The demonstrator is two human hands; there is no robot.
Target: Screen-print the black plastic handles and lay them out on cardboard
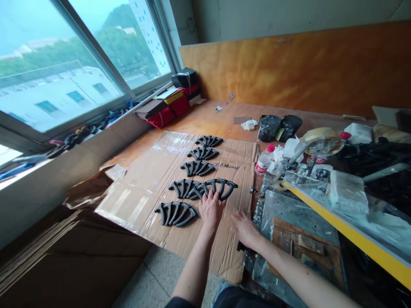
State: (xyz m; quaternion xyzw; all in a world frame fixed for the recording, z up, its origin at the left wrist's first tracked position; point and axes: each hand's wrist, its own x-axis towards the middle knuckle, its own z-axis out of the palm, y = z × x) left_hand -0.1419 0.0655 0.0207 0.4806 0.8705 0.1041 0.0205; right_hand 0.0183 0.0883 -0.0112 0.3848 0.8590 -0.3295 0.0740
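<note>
Black curved, ribbed parts lie in rows on a flattened cardboard sheet. The nearest cluster is at the lower left, with another row just behind it and more clusters farther back. My left hand has its fingertips on a black ribbed part at the right end of the second row, its fingers somewhat spread. Off to the right, my right hand is over the cardboard's right edge, its fingers blurred. A small dark piece shows just below that hand.
On the right stand a red-capped bottle, black tubs and a stained metal plate. A yellow-edged board juts in at the right. Red and black folders are stacked by the window; folded cardboard is at the lower left.
</note>
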